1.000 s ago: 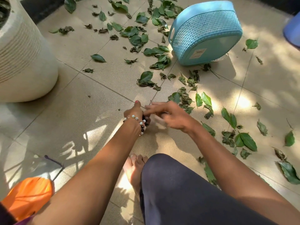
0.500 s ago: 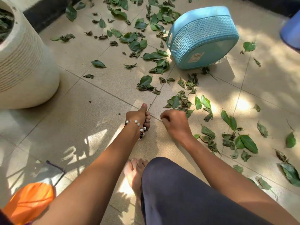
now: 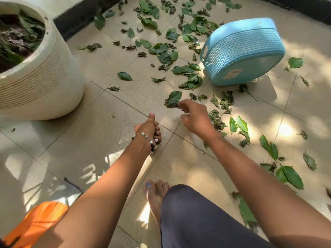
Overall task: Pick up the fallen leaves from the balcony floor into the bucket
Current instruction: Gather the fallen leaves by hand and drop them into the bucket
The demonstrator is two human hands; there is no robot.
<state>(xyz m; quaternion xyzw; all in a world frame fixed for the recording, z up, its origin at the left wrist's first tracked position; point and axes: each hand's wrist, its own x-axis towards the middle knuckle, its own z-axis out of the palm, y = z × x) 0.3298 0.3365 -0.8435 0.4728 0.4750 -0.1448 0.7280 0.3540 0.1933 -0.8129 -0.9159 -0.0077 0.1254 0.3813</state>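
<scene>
Green and dried leaves lie scattered over the beige tiled floor (image 3: 111,140). The light blue bucket (image 3: 241,51) lies on its side at the upper right, its mouth facing away to the left. My right hand (image 3: 195,117) reaches forward, and its fingertips touch a leaf clump (image 3: 172,100) with thumb and forefinger apart. My left hand (image 3: 148,127), which wears a bead bracelet, stays low on the floor. Its fingers are curled tight round gathered leaves that hardly show.
A large white ribbed planter (image 3: 41,76) holding dry leaves stands at the left. A dark wall base (image 3: 80,18) runs along the back. My bare foot (image 3: 155,194) and dark-clad knee (image 3: 200,217) are at the bottom centre, an orange cloth (image 3: 35,222) at the bottom left.
My right hand left the left fist, curled, then reached forward and up to the leaf clump. The left fist stayed put. The view tilted up, so more of the planter shows.
</scene>
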